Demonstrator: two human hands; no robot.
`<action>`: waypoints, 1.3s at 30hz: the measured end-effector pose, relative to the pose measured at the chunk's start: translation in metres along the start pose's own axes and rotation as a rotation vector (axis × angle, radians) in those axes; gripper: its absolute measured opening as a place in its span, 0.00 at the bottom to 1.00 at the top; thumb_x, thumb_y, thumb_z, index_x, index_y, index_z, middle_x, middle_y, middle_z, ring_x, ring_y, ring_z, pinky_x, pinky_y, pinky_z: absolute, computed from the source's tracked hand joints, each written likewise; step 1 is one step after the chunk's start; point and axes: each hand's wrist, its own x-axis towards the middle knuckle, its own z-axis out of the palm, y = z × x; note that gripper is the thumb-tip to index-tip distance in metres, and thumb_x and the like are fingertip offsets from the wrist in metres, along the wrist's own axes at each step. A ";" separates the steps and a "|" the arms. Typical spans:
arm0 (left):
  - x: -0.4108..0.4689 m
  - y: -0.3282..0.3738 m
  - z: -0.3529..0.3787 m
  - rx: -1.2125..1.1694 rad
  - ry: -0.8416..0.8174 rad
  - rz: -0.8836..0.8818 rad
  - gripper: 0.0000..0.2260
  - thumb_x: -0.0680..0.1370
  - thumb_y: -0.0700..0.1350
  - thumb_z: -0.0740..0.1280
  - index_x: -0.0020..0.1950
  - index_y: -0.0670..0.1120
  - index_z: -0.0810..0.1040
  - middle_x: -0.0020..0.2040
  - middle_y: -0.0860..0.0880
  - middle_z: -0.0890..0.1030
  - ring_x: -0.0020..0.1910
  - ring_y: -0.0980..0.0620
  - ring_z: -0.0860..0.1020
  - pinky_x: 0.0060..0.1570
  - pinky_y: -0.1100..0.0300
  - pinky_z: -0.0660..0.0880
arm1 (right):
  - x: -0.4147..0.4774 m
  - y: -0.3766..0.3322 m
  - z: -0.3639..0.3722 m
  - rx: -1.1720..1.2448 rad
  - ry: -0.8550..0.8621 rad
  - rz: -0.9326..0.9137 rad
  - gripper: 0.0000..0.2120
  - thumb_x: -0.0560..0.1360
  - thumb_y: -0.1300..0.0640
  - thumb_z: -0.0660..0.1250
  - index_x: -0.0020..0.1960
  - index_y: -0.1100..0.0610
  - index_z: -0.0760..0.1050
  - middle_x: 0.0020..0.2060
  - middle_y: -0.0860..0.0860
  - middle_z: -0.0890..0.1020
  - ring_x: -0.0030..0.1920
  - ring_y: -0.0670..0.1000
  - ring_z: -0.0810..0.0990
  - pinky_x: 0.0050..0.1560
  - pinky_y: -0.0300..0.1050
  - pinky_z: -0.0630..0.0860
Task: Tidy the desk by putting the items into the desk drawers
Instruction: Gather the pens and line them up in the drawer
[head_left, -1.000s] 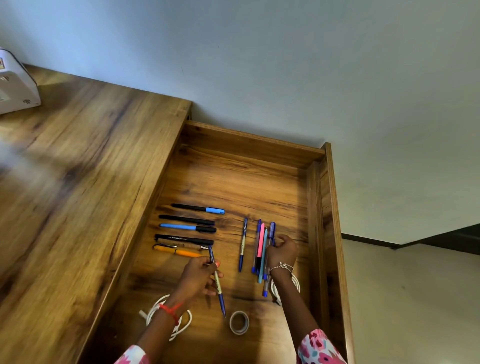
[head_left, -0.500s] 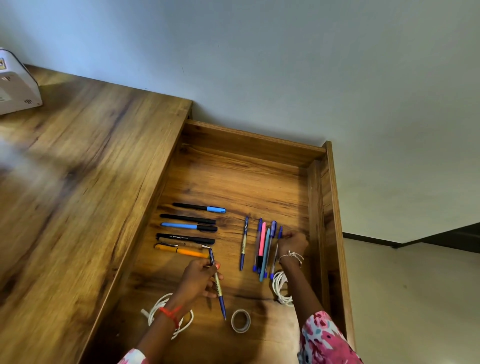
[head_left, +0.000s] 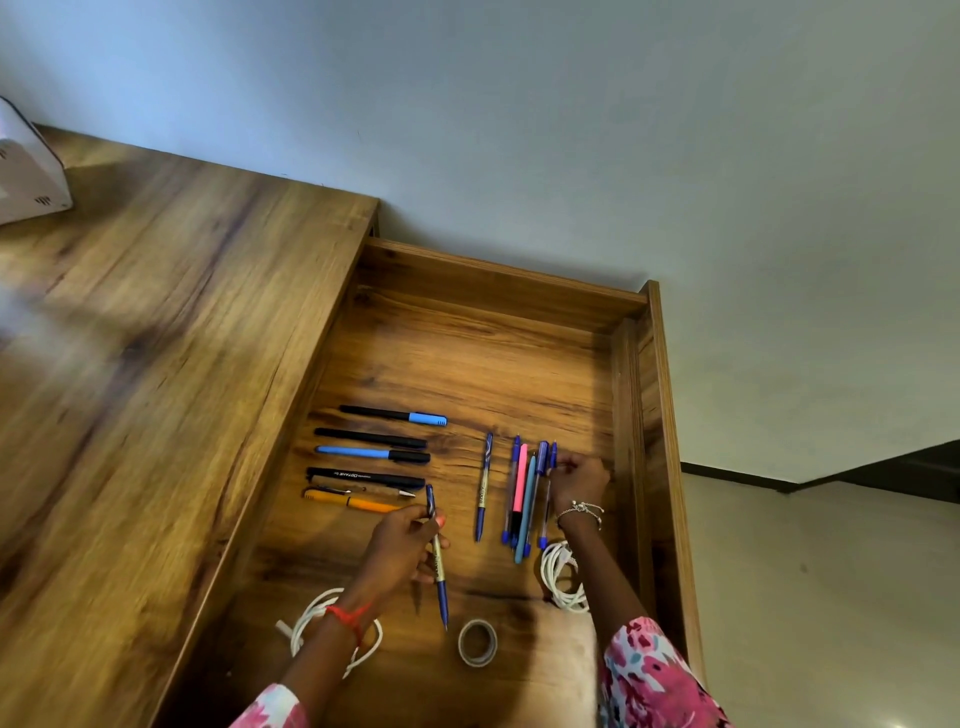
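Right hand (head_left: 579, 480), edged toward 12 o'clock, pinches the thin blue pen (head_left: 545, 514); left hand (head_left: 400, 545) grips a blue-and-gold pen (head_left: 441, 592) lying 12-to-6, pen row (head_left: 521, 483) at its 3 o'clock.

Counting inside the one open drawer (head_left: 493, 291). Six crosswise pens (head_left: 370, 439) are lying in a row. Five lengthwise pens (head_left: 519, 483) are bunching together, overlap making that count shaky. One lone pen (head_left: 483, 488) is lying apart; one held pen (head_left: 442, 597) is being gripped. Two white cable coils (head_left: 558, 577), one tape roll (head_left: 477, 643).
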 end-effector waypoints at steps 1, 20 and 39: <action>0.002 0.000 0.001 0.033 0.004 0.026 0.05 0.79 0.41 0.61 0.53 0.47 0.75 0.42 0.48 0.80 0.35 0.53 0.77 0.29 0.62 0.75 | -0.001 0.001 0.000 0.000 0.008 -0.011 0.11 0.69 0.75 0.60 0.44 0.70 0.80 0.42 0.66 0.83 0.46 0.63 0.80 0.42 0.43 0.72; 0.050 0.014 0.049 0.565 0.201 0.427 0.23 0.77 0.35 0.62 0.72 0.44 0.63 0.73 0.45 0.59 0.69 0.47 0.65 0.66 0.56 0.68 | -0.013 0.018 0.002 -0.238 -0.071 -0.182 0.12 0.71 0.72 0.62 0.52 0.67 0.79 0.46 0.61 0.79 0.46 0.59 0.78 0.46 0.43 0.71; 0.037 -0.001 0.046 0.557 0.193 0.477 0.27 0.75 0.36 0.66 0.72 0.47 0.63 0.73 0.47 0.57 0.72 0.49 0.58 0.69 0.58 0.61 | 0.013 0.016 -0.016 -0.282 -0.149 -0.282 0.11 0.71 0.73 0.64 0.52 0.69 0.79 0.49 0.65 0.79 0.49 0.61 0.78 0.53 0.48 0.74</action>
